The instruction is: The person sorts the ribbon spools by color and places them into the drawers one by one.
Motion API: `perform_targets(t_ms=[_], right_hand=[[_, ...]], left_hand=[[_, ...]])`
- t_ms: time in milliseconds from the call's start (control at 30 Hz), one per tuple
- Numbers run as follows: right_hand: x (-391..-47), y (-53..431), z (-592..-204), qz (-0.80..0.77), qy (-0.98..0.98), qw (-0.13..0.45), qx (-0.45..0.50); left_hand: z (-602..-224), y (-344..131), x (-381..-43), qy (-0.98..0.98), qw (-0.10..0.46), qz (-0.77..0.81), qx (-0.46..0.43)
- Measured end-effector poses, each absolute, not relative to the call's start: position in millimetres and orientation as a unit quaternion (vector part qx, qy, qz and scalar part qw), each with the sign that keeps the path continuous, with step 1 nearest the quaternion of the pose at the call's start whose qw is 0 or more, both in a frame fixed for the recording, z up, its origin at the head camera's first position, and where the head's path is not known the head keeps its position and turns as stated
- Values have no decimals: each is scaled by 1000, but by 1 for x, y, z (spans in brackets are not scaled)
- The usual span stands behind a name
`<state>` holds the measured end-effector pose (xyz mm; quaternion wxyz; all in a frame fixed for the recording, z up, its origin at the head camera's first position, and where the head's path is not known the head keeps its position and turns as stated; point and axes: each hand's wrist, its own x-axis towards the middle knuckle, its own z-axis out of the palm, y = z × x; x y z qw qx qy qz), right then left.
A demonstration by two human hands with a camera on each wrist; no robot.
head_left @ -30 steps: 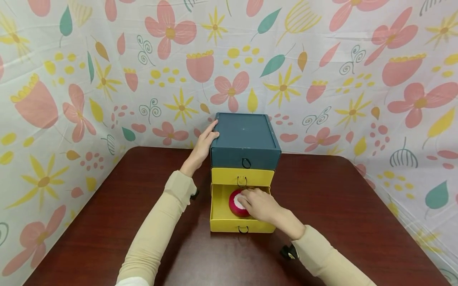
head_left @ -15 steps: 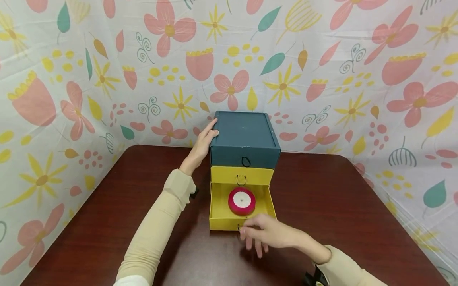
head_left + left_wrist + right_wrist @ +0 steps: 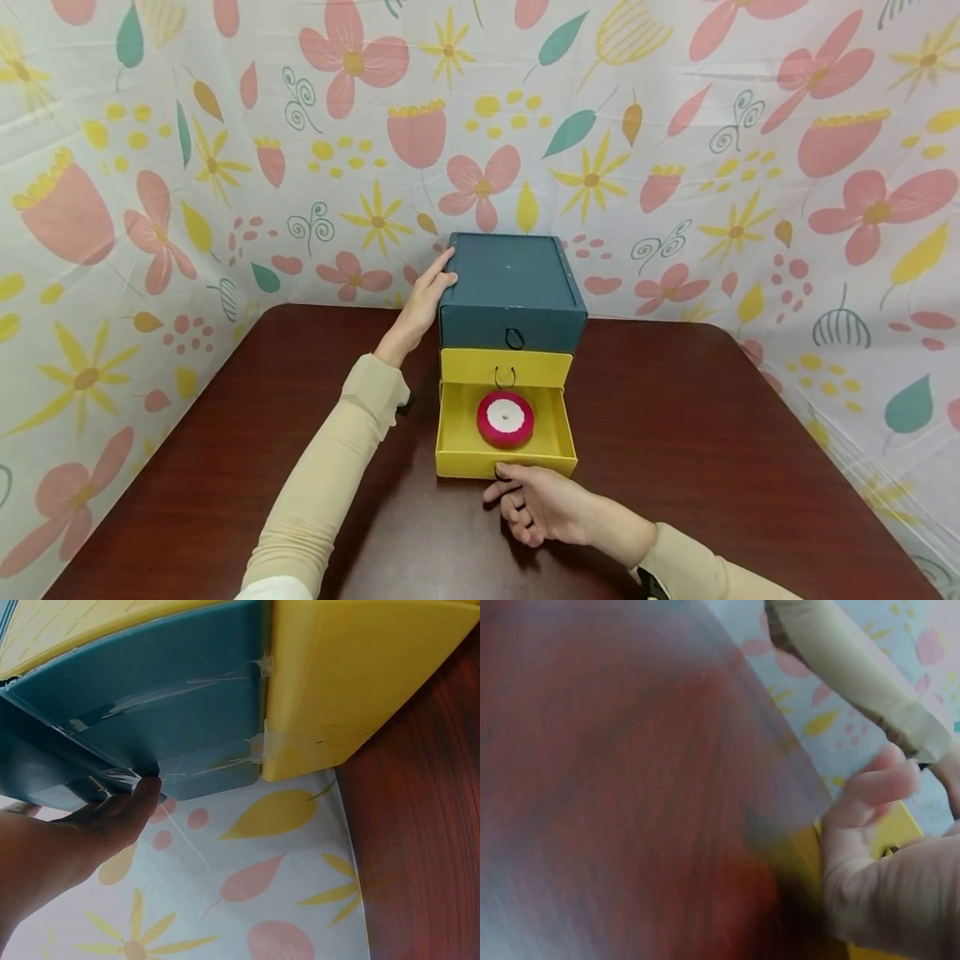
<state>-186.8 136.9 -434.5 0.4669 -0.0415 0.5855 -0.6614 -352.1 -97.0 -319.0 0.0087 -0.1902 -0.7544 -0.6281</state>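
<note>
A small chest of drawers (image 3: 510, 267) stands on the table, its top section dark blue. Its lowest yellow drawer (image 3: 457, 433) is pulled out, with a dark pink spool of ribbon (image 3: 487, 425), white in the middle, lying in it. My left hand (image 3: 418, 308) rests against the chest's upper left side; in the left wrist view those fingers (image 3: 139, 806) touch the blue wall. My right hand (image 3: 543, 504) is at the drawer's front, thumb by the black ring pull (image 3: 501, 472), the other fingers loosely bent below. In the blurred right wrist view, that hand (image 3: 885, 855) partly covers the drawer.
Above the open drawer is another yellow drawer front (image 3: 472, 367) with a black ring pull. The dark blue drawer on top has a black loop (image 3: 514, 338). A flower-patterned cloth (image 3: 300, 167) hangs behind the brown table (image 3: 675, 417).
My right hand has left the ribbon spool, drawn back out of the drawer and come up to its front. The drawer has slid in slightly. My left hand has stayed on the chest.
</note>
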Motion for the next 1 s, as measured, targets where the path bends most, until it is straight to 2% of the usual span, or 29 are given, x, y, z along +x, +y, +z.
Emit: perform_targets(t_ms=[233, 633, 1000], right_hand=[[-182, 129, -441, -743, 505, 439, -20], [-183, 126, -443, -741, 526, 417, -35], [-200, 127, -440, -742, 536, 402, -33]], left_hand=[[-303, -97, -334, -758, 5, -623, -196], [-304, -97, -332, -757, -1, -624, -192], [-305, -96, -332, -762, 3, -619, -189]])
